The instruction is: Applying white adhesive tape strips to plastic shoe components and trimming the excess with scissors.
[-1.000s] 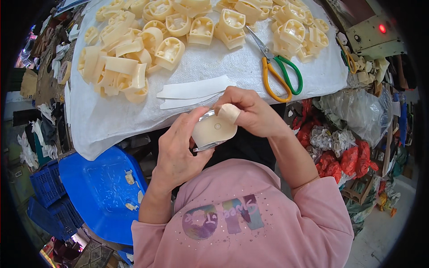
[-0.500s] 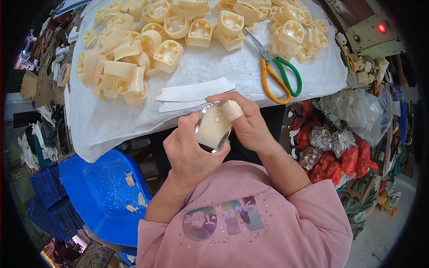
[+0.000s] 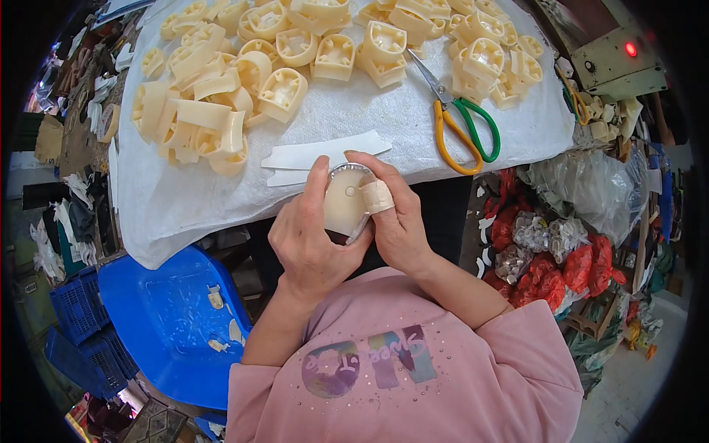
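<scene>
My left hand [image 3: 304, 240] and my right hand [image 3: 401, 230] together hold a cream plastic shoe heel [image 3: 342, 207] just off the table's near edge. Its D-shaped face is turned up, with a small round mark on it and a shiny silvery band around the edge. My left fingers wrap its left side. My right thumb, bound in pale tape [image 3: 377, 196], presses at the right edge, with the index finger at the far rim. The lower side of the heel is hidden. White strips [image 3: 329, 150] lie on the cloth just beyond my hands.
Many loose cream heels [image 3: 283, 96] are heaped across the white-cloth-covered table [image 3: 369, 114]. Scissors [image 3: 454, 122] with orange and green handles lie to the right. A blue plastic chair [image 3: 166, 325] stands at left, with small scraps on it. Red bags [image 3: 543, 277] lie at right.
The heel has tilted in my hands and shifted slightly left. My right hand has moved left and down around it; my left index finger now stretches along its far left side.
</scene>
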Motion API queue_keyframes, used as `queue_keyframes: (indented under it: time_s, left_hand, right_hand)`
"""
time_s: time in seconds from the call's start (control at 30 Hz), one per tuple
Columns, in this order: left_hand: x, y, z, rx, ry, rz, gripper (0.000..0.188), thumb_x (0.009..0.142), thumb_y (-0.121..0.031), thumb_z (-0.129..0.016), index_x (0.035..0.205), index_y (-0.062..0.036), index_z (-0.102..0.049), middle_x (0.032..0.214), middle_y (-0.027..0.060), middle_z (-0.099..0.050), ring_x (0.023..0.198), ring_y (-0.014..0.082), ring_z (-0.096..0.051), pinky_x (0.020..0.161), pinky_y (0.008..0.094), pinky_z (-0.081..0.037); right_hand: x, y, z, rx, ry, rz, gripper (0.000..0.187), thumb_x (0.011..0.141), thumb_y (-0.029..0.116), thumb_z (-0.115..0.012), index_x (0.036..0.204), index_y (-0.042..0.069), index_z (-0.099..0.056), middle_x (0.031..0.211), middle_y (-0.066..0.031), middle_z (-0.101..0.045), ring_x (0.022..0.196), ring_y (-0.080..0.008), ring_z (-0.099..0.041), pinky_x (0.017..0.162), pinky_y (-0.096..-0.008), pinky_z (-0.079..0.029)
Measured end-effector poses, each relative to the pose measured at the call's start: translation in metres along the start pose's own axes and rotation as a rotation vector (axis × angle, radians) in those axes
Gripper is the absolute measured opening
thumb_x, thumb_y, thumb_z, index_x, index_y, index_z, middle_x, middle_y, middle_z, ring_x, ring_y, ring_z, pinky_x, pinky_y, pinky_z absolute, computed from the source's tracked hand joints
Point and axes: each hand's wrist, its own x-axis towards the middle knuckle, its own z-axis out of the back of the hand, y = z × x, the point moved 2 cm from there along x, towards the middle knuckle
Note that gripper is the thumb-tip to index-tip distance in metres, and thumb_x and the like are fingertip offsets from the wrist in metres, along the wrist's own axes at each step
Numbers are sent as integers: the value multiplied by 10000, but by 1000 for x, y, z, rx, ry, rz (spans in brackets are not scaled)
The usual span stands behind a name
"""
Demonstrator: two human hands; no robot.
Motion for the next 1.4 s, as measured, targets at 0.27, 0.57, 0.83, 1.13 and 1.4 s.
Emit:
queue_keyframes:
  time_s: [0.27,0.57,0.83,1.13,1.4]
  left_hand:
    - [-11,7,0,-5,40,-23,669,575,-145,-789,1184,28,-575,626,55,-444,480,197,-418,453,316,-373]
    - [-4,0,1,-231,9,314,738,618,-89,-788,1275,13,-470,746,96,-538,589,209,-523,537,301,-448]
    - [-24,16,4,-1267,594,910,628,884,-552,-448,1137,23,-480,661,47,-513,545,124,-455,525,252,-374]
    - [-11,2,14,-890,63,489,161,801,-113,-706,892,-18,-613,867,90,-548,763,150,-543,681,282,-469]
    - [-14,5,17,-535,79,70,239,692,28,-708,899,-48,-615,930,112,-590,837,261,-575,710,316,-482]
  right_hand:
    - [1,-2,-3,86,-1,-101,444,872,68,-472,1309,6,-420,1156,-115,-533,1041,-169,-510,909,-282,-403]
    - [4,-4,-3,217,-78,-148,443,915,202,-520,1308,17,-427,1063,-99,-569,977,-177,-527,860,-303,-422]
    - [18,9,25,-245,28,154,379,887,257,-555,1206,52,-542,942,-77,-573,881,-191,-529,773,-305,-435]
    - [17,-14,28,592,157,-496,234,905,206,-487,1005,12,-573,855,-59,-606,754,-110,-613,644,-249,-510]
    - [8,-21,20,626,237,-706,185,871,156,-420,923,34,-548,842,-47,-600,725,-113,-612,630,-235,-522]
